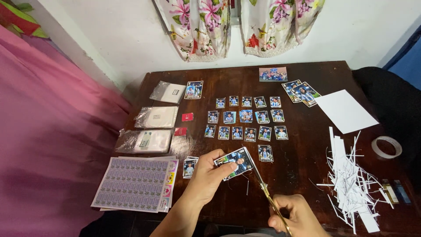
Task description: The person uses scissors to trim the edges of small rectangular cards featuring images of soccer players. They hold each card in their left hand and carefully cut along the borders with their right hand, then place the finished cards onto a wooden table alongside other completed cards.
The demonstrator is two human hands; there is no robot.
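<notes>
My left hand point(210, 175) holds a printed photo card point(234, 162) above the near part of the dark wooden table point(307, 145). My right hand point(296, 215) grips gold-handled scissors point(263, 186), and their blades run along the card's right edge. Just beyond the hands, several small photo cards point(245, 118) lie in three rows. A small stack of cards point(190, 166) sits left of my left hand, and another small stack point(265, 152) lies right of the held card.
Thin white paper strips point(351, 180) are heaped at the right, near a tape roll point(387, 147) and a white sheet point(345, 110). Clear plastic sleeve packs point(151, 129) and a sticker sheet point(136, 182) lie at the left. Larger cards point(301, 92) rest far right.
</notes>
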